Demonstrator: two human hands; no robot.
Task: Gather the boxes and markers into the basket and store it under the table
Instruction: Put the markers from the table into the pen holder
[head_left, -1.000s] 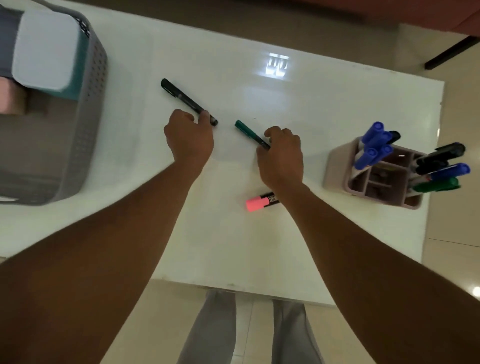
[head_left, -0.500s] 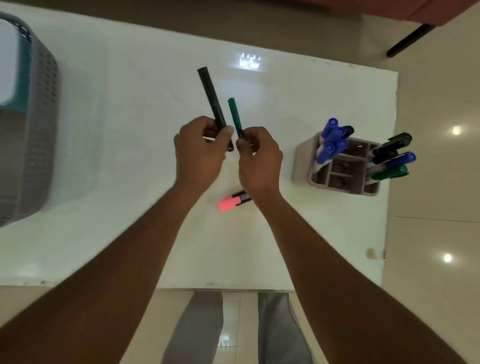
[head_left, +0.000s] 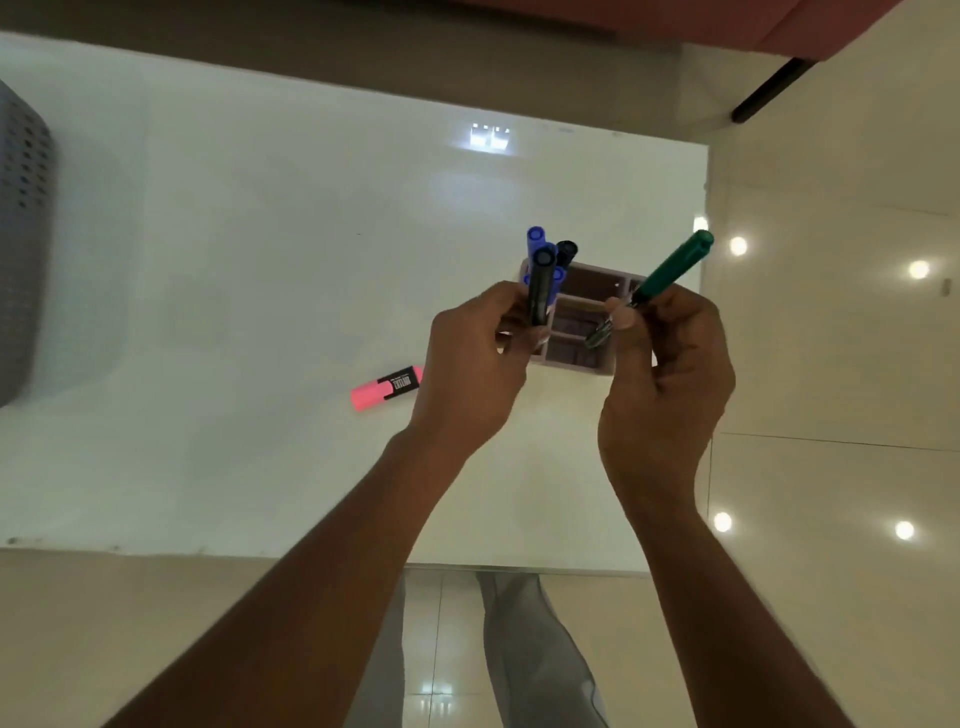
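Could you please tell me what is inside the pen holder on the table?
Blue-capped markers and a black-capped marker stand in the pen holder, far-left corner. No markers show in the middle compartments. The right hand hides its right side; the left hand hides its near-left corner.

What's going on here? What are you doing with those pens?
A person is tidying markers at a white table. The left hand holds a black marker and the right hand holds a green marker, both lifted above a pen holder that has blue markers standing in it. A pink highlighter lies on the table, not yet picked up. The grey basket sits at the left edge of the view.
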